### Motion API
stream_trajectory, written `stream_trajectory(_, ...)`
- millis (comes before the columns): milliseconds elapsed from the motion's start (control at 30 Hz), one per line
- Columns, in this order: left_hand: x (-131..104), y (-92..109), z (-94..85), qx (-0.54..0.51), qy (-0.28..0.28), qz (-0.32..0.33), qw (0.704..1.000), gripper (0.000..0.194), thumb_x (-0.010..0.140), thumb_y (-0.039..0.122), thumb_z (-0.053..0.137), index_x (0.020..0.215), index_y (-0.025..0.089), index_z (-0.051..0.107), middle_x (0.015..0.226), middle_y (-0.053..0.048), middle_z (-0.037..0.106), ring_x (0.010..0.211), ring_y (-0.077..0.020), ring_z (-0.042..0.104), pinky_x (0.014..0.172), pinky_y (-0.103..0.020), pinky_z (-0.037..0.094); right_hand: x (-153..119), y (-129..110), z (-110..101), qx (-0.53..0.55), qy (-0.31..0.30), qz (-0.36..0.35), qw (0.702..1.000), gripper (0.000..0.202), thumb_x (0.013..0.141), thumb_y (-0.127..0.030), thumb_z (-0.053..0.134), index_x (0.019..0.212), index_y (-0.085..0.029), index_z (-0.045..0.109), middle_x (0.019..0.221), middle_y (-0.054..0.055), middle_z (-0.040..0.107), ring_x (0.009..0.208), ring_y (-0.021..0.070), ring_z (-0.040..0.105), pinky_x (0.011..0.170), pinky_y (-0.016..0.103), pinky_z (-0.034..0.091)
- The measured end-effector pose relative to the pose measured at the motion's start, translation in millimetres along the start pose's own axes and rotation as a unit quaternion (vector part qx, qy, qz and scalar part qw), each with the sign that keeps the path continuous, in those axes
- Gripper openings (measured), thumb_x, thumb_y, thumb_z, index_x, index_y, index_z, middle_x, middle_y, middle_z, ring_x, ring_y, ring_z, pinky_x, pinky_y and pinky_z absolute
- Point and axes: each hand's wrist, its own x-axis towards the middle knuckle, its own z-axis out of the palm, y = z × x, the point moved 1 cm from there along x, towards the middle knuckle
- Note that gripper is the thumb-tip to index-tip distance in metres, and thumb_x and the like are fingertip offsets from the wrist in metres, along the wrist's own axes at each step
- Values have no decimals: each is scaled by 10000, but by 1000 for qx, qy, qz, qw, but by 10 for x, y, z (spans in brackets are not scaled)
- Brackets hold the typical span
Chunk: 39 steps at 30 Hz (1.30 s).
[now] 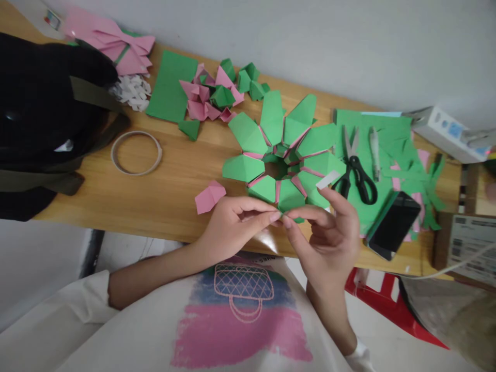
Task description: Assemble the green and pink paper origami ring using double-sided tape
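Note:
A flower-like ring of folded green paper petals with pink edges (271, 124) lies on the wooden table (174, 201). At its near edge my left hand (240, 225) pinches a small green paper piece (282, 214) between thumb and fingers. My right hand (329, 232) pinches the same piece from the other side, and a white strip (327, 180) sticks out at its raised finger. Most of the green piece is hidden by my fingertips. A folded pink piece (210, 197) rests just beyond my left hand.
Scissors (354, 170), a cutter (374, 154) and a phone (393, 225) lie on green sheets at the right. Leftward are a tape roll (136, 172), a black bag (46, 113), white scraps (134, 93) and a green stack (172, 85). Folded pink and green pieces (199, 98) sit behind.

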Motion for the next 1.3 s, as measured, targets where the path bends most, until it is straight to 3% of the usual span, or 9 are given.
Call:
stream_trajectory(200, 6, 24, 1, 45, 7, 15, 999, 68, 803, 126, 713, 771, 162, 760, 728, 3, 782, 641, -87, 713, 571, -119, 539, -2, -10, 2, 13, 4, 11, 1000, 655, 786, -31, 692, 1338, -312, 480, 816, -44, 683, 767, 147, 690, 738, 339, 609)
stream_trajectory(500, 10, 60, 46, 45, 41, -15, 998, 62, 773, 111, 718, 732, 153, 737, 685, 5, 770, 619, -96, 712, 569, -130, 551, -19, -9, 27, 9, 15, -5, 1000, 679, 759, 8, 681, 1331, -297, 481, 839, -33, 672, 772, 149, 670, 715, 329, 597)
stream_trajectory(767, 19, 69, 80, 12, 48, -45, 998, 57, 771, 145, 724, 715, 156, 727, 668, 6, 762, 617, -113, 720, 604, -166, 587, -10, -37, 46, 2, 10, -11, 1000, 595, 801, -45, 671, 1314, -287, 490, 880, -15, 664, 762, 140, 667, 697, 322, 609)
stream_trajectory(1000, 9, 61, 91, -10, 54, -52, 997, 51, 765, 170, 717, 716, 164, 706, 704, -14, 775, 630, -160, 744, 620, -236, 629, 6, -45, 59, -21, 41, -1, 999, 543, 811, -92, 680, 1286, -292, 507, 833, -22, 630, 745, 149, 652, 618, 312, 597)
stream_trajectory(1300, -1, 15, 89, -57, 62, -54, 995, 106, 739, 173, 765, 814, 143, 696, 725, -8, 775, 631, -156, 752, 574, -198, 626, 12, -22, 41, 0, 32, 12, 999, 607, 773, -31, 679, 1292, -297, 510, 830, -29, 631, 765, 139, 654, 596, 279, 581)
